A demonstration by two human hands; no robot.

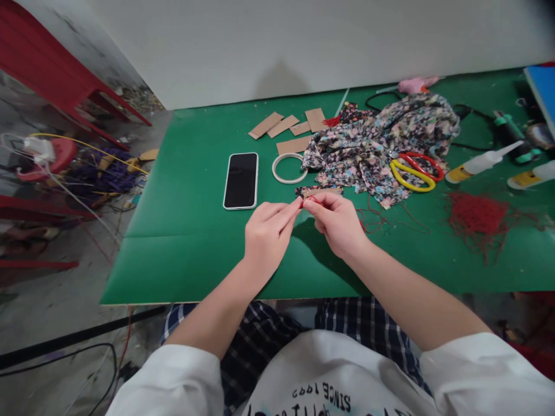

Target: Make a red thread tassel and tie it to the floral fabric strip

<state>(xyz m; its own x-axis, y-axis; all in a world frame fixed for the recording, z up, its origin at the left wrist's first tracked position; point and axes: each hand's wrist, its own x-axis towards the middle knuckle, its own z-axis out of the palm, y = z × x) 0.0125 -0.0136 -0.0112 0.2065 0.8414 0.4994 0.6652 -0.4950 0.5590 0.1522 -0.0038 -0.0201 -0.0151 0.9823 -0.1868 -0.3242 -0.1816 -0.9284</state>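
Observation:
My left hand [269,226] and my right hand [335,221] meet over the table, fingertips pinched together on a thin red cord [315,201]. The cord's loose end [376,219] trails in loops on the table to the right of my right hand. Just beyond my fingers lies a small piece of cardboard with floral cloth [321,191], partly hidden by my hands. A roll of tape [289,168] and a phone [241,181] with a dark screen lie to the left and beyond.
Cardboard strips [284,124] lie at the back of the green table [173,254]. To the right are crumpled floral fabric [390,133], scissors [416,172] with red and yellow handles, glue bottles [466,169] and a red thread heap [477,214]. A white wall [303,46] borders the back.

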